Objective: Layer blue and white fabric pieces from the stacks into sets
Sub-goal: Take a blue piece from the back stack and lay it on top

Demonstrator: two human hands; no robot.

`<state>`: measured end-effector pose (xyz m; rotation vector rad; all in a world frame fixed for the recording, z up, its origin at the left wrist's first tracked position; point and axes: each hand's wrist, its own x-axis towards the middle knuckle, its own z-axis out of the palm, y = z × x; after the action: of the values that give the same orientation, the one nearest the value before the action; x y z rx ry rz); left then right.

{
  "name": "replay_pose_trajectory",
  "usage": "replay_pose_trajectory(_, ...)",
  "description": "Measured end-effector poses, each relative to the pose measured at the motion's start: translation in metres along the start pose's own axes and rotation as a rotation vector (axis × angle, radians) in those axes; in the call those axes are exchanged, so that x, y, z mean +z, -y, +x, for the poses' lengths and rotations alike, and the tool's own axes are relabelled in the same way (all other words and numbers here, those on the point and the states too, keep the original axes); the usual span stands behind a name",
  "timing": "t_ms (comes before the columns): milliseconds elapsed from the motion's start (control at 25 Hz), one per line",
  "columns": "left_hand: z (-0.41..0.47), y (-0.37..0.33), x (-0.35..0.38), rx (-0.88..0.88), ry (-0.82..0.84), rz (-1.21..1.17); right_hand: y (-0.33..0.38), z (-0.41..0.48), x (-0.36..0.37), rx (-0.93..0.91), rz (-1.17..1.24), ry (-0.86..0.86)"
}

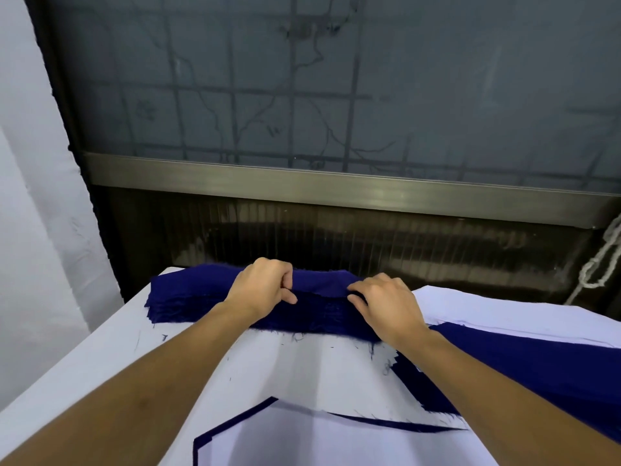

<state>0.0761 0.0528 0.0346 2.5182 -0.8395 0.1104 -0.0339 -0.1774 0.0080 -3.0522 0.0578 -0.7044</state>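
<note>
A thick stack of dark blue fabric pieces (188, 297) lies along the far edge of the white table (111, 358). My left hand (262, 287) pinches the top blue piece near the stack's middle. My right hand (386, 304) pinches the same top piece a little to the right, lifting its edge off the stack. At the near edge lies a layered set (302, 442), white fabric on top with a blue border showing. Another blue piece (537, 364) lies at the right under my right forearm, beside a stack of white pieces (504, 307).
A dark panel with a metal rail (336, 186) and a frosted window (336, 79) rises right behind the table. A white curtain (33, 196) hangs at the left. A white knotted rope (601, 264) hangs at the far right. Loose blue threads dot the tabletop.
</note>
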Motion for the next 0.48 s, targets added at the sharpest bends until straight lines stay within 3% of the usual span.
replay_pose_trajectory(120,0.002,0.007,-0.007,-0.025,0.004,-0.102,0.001,0.006,-0.001,0.004,-0.114,-0.007)
replay_pose_trajectory(240,0.0,0.007,-0.008,0.002,-0.057,-0.221,0.006,0.007,-0.004,0.011,-0.046,-0.044)
replay_pose_trajectory(480,0.003,-0.014,-0.007,0.031,-0.121,-0.23,0.033,0.023,-0.005,-0.072,-0.078,-0.063)
